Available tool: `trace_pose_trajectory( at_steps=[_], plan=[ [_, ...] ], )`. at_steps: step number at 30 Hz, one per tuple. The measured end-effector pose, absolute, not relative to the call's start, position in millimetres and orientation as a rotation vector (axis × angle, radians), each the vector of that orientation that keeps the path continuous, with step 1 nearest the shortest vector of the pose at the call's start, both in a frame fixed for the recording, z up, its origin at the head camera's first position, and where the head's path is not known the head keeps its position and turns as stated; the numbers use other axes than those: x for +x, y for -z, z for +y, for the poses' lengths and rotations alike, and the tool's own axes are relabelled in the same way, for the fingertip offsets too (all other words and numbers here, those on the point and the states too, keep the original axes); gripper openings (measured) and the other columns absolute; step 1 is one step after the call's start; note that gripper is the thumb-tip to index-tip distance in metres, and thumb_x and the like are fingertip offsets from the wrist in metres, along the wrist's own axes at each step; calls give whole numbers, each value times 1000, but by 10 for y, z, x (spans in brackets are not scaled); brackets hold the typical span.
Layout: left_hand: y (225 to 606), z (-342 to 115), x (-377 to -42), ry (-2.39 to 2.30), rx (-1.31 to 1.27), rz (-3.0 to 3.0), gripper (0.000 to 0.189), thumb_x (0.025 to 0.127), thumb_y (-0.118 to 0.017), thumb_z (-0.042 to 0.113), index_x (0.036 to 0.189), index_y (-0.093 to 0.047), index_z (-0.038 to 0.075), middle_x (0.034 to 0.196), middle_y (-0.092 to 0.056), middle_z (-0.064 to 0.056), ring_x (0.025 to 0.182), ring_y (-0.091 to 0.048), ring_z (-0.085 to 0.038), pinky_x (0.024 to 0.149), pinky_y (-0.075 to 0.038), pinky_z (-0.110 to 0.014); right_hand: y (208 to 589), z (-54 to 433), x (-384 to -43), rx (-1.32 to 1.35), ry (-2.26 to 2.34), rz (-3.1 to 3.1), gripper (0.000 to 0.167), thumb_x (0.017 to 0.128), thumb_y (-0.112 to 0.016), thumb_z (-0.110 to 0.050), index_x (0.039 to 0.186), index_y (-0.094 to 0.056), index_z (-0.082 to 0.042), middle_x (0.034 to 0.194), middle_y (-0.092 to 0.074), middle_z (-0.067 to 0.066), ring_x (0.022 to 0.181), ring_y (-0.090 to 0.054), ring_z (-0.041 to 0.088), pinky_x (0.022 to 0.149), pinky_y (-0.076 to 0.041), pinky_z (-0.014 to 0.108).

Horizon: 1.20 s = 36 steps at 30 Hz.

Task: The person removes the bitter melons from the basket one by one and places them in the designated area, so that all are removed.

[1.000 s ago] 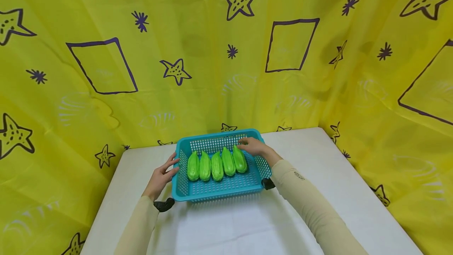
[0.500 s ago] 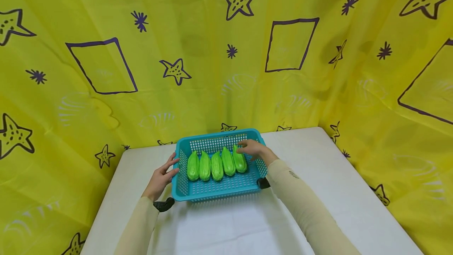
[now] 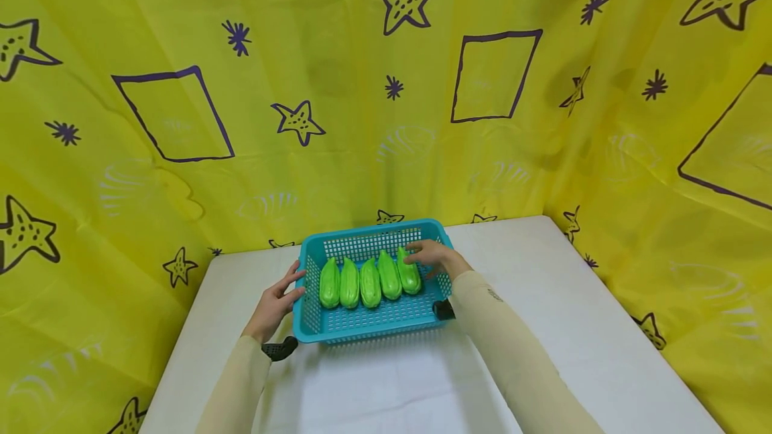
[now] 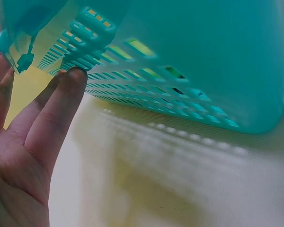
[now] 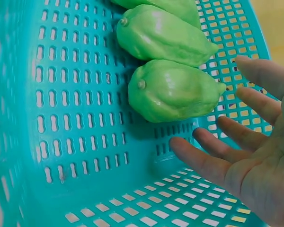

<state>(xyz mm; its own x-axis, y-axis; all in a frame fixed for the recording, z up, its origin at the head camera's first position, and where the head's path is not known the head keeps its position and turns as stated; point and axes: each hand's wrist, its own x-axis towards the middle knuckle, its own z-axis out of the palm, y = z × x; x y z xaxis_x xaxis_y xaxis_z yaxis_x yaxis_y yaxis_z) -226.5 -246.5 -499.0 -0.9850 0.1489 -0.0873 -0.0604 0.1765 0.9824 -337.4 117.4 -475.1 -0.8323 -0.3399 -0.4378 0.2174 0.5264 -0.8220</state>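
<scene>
Five green gourds lined up in a turquoise basket

A person's left hand rests on the basket's left edge, its fingers nearly straight and spread, as the right hand hovers inside the far right corner, fingers fanned apart. In the right wrist view, those fingertips are just beside the pointed tip of the rightmost gourd; whether they touch it cannot be told. The row sits side by side on the perforated basket floor, tips toward the far wall and blunt ends facing the near one. A strip of bare floor runs along the near wall, and the gap to the right wall is wider than that at left. The basket stands near the far edge of a white table, whose surface extends to either side, close to a yellow curtain patterned with dark starfish.
</scene>
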Motion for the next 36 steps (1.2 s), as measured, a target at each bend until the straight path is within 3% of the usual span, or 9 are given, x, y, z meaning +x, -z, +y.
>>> trace_pose_trajectory(
  at_steps=[14, 30, 36],
  plan=[
    [5003, -2472, -2286, -1906, 55, 2276, 53, 100, -58, 18, 148, -41, 4, 163, -15, 6, 149, -10, -31, 107, -35, -57, 4815, 1162, -3336, -164, 1272, 2170, 60, 98, -60, -14, 153, -35, -11, 157, -20, 25, 140, -27, 45, 94, -48, 58],
    [5007, -2500, -2298, -1951, 124, 2244, 54, 100, -57, 16, 148, -40, 2, 163, -15, 4, 149, -10, -32, 107, -35, -57, 4886, 1133, -3368, -190, 1219, 2201, 56, 97, -61, -10, 150, -42, -12, 156, -26, 22, 138, -32, 44, 93, -49, 56],
    [5182, -2551, -2365, -1975, 187, 2260, 53, 100, -57, 19, 149, -40, 5, 163, -15, 6, 148, -12, -31, 106, -38, -56, 4914, 1114, -3385, -176, 1197, 2218, 55, 96, -62, -10, 148, -45, -13, 156, -27, 23, 138, -33, 43, 90, -52, 53]
  ],
)
